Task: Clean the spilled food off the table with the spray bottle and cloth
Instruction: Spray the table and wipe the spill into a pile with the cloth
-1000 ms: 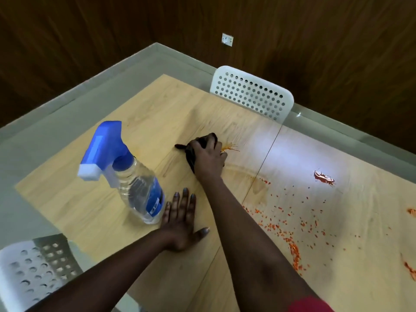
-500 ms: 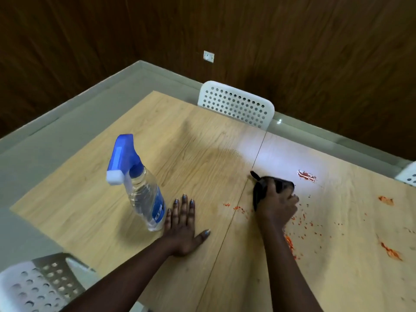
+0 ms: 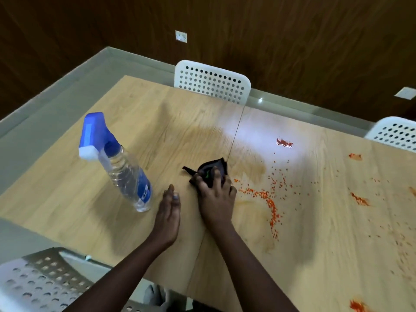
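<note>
Back comes the right hand (image 3: 215,199), dragging the black cloth (image 3: 210,168) leftward off the spill and onto the near side of the table seam, while the left hand (image 3: 167,212) has tipped up from lying flat and now stands on its edge, fingers straight and holding nothing. Right-hand fingers are spread and bent over the bunched cloth, pressing it to the wooden table (image 3: 94,192), with a loose corner poking out to the left. What matters for the next stroke, as I read it: the spilled food (image 3: 265,197) lies directly to the right of those fingers, starting just beside the cloth and running away in a curved orange trail toward the near edge, with scattered specks and larger smears farther right and a red blob (image 3: 284,143) up in the glare. So the right hand is plainly the nearer one to the mess. Over on the left, the spray bottle (image 3: 122,165) stands just beside the left hand, not touched, its blue trigger head pointing left; the blue label on it is too blurred to read. No other writing shows anywhere.
</note>
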